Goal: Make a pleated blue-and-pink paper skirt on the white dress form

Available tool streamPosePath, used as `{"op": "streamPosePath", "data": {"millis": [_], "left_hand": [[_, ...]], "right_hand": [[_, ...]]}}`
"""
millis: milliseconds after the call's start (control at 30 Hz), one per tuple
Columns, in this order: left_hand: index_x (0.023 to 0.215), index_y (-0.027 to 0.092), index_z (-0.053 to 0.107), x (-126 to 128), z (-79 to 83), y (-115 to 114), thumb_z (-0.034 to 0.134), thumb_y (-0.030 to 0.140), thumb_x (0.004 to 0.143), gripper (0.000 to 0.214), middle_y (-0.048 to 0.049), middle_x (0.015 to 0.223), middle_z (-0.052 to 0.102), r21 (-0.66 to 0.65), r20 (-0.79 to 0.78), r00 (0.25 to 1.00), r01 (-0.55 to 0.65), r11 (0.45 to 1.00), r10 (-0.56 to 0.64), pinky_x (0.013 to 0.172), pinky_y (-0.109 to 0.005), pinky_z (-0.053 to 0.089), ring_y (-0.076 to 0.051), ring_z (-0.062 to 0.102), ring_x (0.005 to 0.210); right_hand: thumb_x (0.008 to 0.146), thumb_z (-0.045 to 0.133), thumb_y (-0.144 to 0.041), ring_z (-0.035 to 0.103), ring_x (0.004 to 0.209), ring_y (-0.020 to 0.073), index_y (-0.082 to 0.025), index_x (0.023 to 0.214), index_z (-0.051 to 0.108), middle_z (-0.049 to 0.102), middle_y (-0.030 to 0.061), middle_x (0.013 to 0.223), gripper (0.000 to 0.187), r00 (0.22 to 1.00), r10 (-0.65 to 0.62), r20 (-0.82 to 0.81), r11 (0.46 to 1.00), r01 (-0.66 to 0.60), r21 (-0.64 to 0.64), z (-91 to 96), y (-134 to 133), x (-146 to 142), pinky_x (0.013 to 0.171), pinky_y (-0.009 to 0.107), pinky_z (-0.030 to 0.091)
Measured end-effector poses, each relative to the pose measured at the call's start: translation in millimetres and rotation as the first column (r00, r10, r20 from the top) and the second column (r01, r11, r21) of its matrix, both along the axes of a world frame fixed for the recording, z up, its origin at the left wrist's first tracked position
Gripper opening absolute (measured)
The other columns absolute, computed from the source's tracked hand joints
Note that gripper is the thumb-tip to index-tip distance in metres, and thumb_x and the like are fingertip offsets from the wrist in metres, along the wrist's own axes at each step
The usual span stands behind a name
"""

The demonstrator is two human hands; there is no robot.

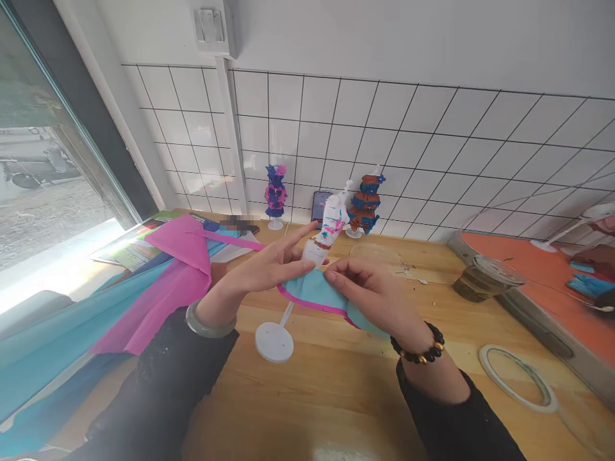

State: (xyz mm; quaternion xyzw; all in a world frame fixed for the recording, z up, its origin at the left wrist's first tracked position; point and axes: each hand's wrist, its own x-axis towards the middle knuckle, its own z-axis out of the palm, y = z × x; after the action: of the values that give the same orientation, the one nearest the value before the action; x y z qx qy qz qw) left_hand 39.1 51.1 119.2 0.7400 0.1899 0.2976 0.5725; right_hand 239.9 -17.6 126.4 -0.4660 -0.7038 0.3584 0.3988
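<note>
A small white mannequin [332,221] on a round white base [273,342] leans to the right in front of me, its torso marked with pink, blue and brown patches. Around its lower body lies a light blue skirt piece [312,291] with a pink edge. My left hand [276,259] holds the mannequin at the waist, thumb pressing on the top of the skirt piece, index finger stretched out. The fingers of my right hand [365,289] pinch the skirt piece's upper edge, close to the left thumb. More of the skirt piece hangs beneath the right hand.
Pink sheet material [177,256] and blue sheets [96,326] spread at the left. Two dressed small mannequins, one purple and pink [275,192], one brown and blue [365,205], stand by the tiled wall near a phone [321,206]. Rightward are a lidded cup [487,278] and a tape roll [519,378].
</note>
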Motion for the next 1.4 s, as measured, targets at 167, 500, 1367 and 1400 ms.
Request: {"op": "streamPosePath", "data": {"millis": [167,500,1367,1400], "left_hand": [[0.143,0.035,0.013,1,-1.7,1,0.053,0.032,0.087,0.069,-0.0053,0.108,0.062,0.002,-0.011,1.0,-0.005,1.0,0.005,0.062,-0.026,0.043,-0.013,0.055,0.074],[0.143,0.034,0.017,4,-2.3,-3,0.052,0.031,0.087,0.066,-0.0055,0.115,0.06,-0.026,0.03,1.0,0.002,1.0,-0.001,0.078,-0.031,0.044,-0.02,0.055,0.098],[0.145,0.031,0.009,8,-1.1,-5,0.055,0.027,0.085,0.075,-0.0079,0.118,0.054,-0.052,0.048,0.996,0.083,0.995,-0.081,0.085,-0.034,0.041,-0.02,0.048,0.107],[0.145,0.031,0.01,8,-0.4,-5,0.055,0.027,0.085,0.074,-0.008,0.118,0.054,-0.058,0.05,0.995,0.089,0.994,-0.086,0.084,-0.034,0.041,-0.02,0.049,0.106]], "right_hand": [[0.08,0.057,-0.046,0.04,0.056,0.0084,-0.017,0.073,0.057,0.05,-0.0007,0.066,0.03,0.999,-0.015,-0.052,1.0,0.016,0.025,0.2,0,-5,0.047,0.021,0.033],[0.079,0.056,-0.051,0.039,0.05,0.0063,-0.018,0.076,0.061,0.051,-0.0022,0.064,0.034,0.997,-0.043,-0.064,0.999,0.042,-0.018,-8.3,3,-13,0.043,0.019,0.034],[0.079,0.054,-0.053,0.039,0.045,0.0059,-0.017,0.079,0.062,0.05,-0.0023,0.061,0.038,0.993,-0.119,-0.005,0.991,0.118,-0.055,-5.1,3,-10,0.039,0.019,0.033],[0.079,0.054,-0.053,0.039,0.046,0.006,-0.016,0.078,0.062,0.05,-0.0022,0.061,0.037,0.993,-0.12,-0.005,0.992,0.12,-0.045,-5.3,3,-10,0.04,0.019,0.033]]}}
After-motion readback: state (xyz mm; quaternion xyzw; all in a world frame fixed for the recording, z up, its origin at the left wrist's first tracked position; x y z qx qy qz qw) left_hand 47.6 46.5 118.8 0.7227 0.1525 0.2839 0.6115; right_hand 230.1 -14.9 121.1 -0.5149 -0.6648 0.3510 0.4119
